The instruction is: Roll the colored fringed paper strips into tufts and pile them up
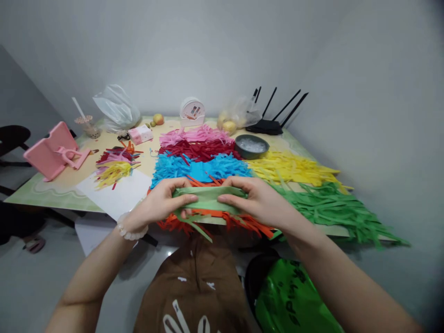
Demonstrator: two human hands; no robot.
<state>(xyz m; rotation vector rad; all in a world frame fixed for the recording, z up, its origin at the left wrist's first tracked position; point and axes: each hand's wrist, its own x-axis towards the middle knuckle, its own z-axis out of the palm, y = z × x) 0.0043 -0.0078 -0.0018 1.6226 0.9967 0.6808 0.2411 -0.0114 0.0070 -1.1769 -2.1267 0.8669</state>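
Note:
A light green folded strip of fringed paper (207, 196) is stretched level between my hands, above the table's front edge. My left hand (165, 200) pinches its left end, thumb in front, with loose fringe dangling below. At the other end my right hand (255, 201) has the same kind of grip. Orange fringed paper (248, 225) lies just under and behind the strip, partly hidden by my hands. Farther back come rows of blue fringe (204, 169), dark red fringe (208, 150) and pink fringe (197, 134).
On the right lie yellow fringe (294, 169) and green fringe (333, 208), overhanging the edge. A dark bowl (252, 155) and a black router (265, 127) stand behind. Leftward are a pink stand (52, 152), a drink cup (90, 129), white paper (113, 196) and a small multicoloured fringe bundle (116, 169).

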